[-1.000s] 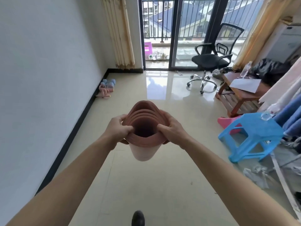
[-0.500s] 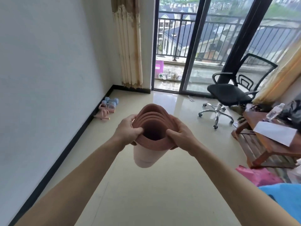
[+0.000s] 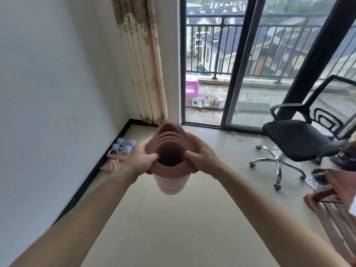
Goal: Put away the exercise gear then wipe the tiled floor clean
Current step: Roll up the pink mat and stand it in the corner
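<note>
You're on the putting-away step. The rolled mat is upright in the air in front of you, above the tiled floor, with its spiral end facing up at you. Your left hand and right hand clamp its upper end from opposite sides, thumbs pressed on the rim.

It looks bound for the corner, where blue dumbbells and a pink band lie against the wall. The next move likely calls for carrying it there and setting it beside them — without letting the coil spring loose.

I judge the wiping not yet begun; no cloth or mop shows. The mat's bottom face and most of your fingers are hidden behind the roll, and the wooden bench is cut off at the right edge.
</note>
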{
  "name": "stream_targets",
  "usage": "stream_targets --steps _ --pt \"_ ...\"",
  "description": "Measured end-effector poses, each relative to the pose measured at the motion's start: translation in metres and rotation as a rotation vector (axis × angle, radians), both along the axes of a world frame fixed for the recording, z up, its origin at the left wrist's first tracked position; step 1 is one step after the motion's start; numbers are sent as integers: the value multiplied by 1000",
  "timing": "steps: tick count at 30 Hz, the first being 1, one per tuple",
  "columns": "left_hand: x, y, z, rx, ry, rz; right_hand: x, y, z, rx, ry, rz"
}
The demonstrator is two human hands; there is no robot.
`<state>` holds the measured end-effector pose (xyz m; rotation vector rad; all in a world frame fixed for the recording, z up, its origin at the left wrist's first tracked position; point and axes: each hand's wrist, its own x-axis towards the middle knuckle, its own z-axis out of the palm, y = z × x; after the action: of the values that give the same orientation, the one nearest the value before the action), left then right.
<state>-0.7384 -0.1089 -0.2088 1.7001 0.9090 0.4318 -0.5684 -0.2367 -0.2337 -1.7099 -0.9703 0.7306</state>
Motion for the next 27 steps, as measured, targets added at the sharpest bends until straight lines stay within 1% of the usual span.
stream_targets --steps 3,6,8,12,17,23,27 --pt "36 58 14 27 -25 74 46 69 15 3 -25 70" --pt "73 128 15 42 -45 165 92 149 23 1 -22 137" --pt "102 179 9 67 -59 201 122 209 20 0 -22 179" --pt "160 289 -15 47 -111 321 179 336 0 -33 -14 246" --pt "223 433 -23 54 0 351 246 485 -5 -122 32 293" --pt "303 574 -13 121 125 306 330 622 -7 -107 87 273" --pt "353 665 -37 59 151 352 380 726 -30 -150 97 316"
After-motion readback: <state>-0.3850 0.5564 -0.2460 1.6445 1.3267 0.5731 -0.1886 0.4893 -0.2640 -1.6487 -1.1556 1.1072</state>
